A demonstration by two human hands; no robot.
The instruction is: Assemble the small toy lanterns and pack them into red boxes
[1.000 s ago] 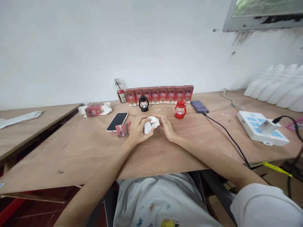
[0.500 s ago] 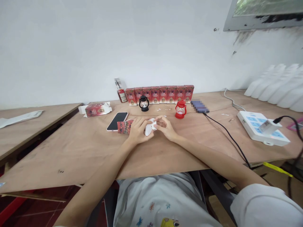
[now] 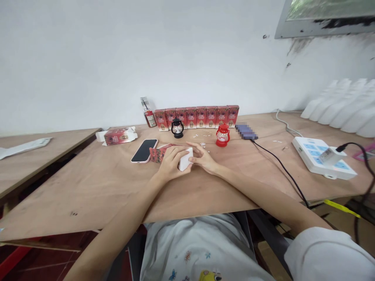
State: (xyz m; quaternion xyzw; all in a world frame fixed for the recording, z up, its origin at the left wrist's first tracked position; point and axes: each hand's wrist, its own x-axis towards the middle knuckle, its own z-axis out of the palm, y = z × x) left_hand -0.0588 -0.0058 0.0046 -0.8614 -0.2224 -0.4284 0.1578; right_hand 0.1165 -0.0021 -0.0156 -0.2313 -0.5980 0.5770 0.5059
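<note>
Between my hands is a small red printed carton, its plain white side or end panel turned toward me. My left hand wraps round its middle, hiding much of the print. At the white end, my right hand has its thumb and fingers against the edge. Just beyond the hands stand a black miniature lantern and a red miniature lantern. A phone lies flat beside the carton's left end.
Several red cartons stand in a row by the wall, next to a packaged bottle. An opened carton lies at left. To the right are a cabled device, a power strip and white plastic containers.
The white flap that my right fingers were pinching now lies flat, so the carton's end looks closed. The carton has tilted slightly in my left hand.
</note>
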